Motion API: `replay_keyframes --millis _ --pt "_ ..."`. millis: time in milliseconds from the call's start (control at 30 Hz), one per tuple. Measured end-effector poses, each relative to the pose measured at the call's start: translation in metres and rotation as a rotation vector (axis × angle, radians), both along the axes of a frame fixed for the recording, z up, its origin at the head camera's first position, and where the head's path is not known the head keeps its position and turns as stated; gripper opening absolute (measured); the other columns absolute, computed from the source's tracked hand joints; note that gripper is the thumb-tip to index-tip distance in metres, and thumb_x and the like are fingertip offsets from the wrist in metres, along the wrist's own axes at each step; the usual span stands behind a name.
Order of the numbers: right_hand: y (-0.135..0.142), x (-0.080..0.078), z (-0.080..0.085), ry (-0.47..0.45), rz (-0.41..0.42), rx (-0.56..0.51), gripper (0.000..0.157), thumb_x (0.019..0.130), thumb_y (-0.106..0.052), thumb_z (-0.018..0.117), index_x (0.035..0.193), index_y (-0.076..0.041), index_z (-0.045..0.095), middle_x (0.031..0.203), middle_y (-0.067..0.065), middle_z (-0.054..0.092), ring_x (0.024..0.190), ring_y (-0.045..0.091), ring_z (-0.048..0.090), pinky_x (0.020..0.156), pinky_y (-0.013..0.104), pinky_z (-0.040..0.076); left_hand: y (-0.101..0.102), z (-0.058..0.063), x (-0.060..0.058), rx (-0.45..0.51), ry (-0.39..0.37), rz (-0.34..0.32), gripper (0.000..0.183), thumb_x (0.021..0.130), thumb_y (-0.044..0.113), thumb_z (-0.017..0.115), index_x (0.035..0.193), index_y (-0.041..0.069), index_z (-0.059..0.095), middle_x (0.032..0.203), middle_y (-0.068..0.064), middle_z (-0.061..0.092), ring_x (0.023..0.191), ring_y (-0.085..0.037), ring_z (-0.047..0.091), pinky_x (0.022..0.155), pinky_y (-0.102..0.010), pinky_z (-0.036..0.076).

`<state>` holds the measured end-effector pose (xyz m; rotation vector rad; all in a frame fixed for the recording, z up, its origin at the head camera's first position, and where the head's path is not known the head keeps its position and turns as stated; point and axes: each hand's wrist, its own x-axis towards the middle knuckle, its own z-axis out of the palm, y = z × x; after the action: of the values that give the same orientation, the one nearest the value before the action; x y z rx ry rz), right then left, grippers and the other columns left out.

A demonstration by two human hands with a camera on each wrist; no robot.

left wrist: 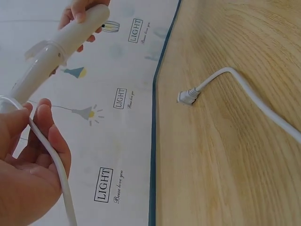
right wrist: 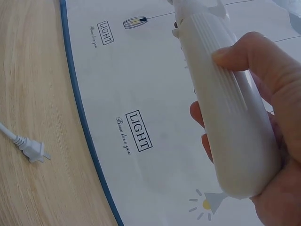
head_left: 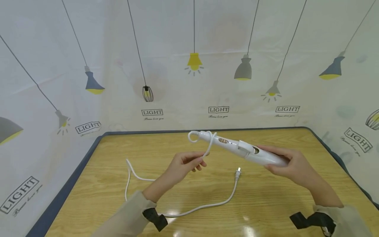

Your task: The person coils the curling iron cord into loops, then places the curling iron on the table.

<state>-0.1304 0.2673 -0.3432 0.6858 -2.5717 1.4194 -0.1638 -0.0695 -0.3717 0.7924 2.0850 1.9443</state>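
Note:
A white hair iron (head_left: 231,148) is held up above the table, tilted, its cord end towards the left. My right hand (head_left: 297,166) grips its thick end, thumb on the ridged casing (right wrist: 216,70) in the right wrist view. From the narrow end the white cord (head_left: 204,206) makes a small loop, then passes round the handle. My left hand (head_left: 185,164) pinches the cord just below that turn, between thumb and fingers. The rest of the cord lies on the table in a wide bend, partly hidden by my left forearm. Its two-pin plug (head_left: 238,173) rests beneath the iron.
The wooden table (head_left: 103,171) has a dark blue edge (head_left: 165,132) along its back and sides. Behind it hangs a pale cloth (head_left: 177,98) printed with lamps and the word LIGHT. Black straps (head_left: 155,219) are on both sleeves.

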Motion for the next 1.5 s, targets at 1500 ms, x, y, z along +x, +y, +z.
replay_keyframes --millis 1500 --pt "-0.004 0.021 0.003 0.07 0.348 -0.185 0.06 0.068 0.022 0.064 0.124 0.0 0.056 0.117 0.0 0.061 0.077 0.011 0.056 0.055 0.027 0.048 -0.032 -0.02 -0.062 -0.237 -0.155 -0.095 0.019 0.089 0.007 0.058 0.097 -0.01 0.064 0.082 -0.002 0.063 0.072 -0.014 0.053 0.065 -0.028 0.046"
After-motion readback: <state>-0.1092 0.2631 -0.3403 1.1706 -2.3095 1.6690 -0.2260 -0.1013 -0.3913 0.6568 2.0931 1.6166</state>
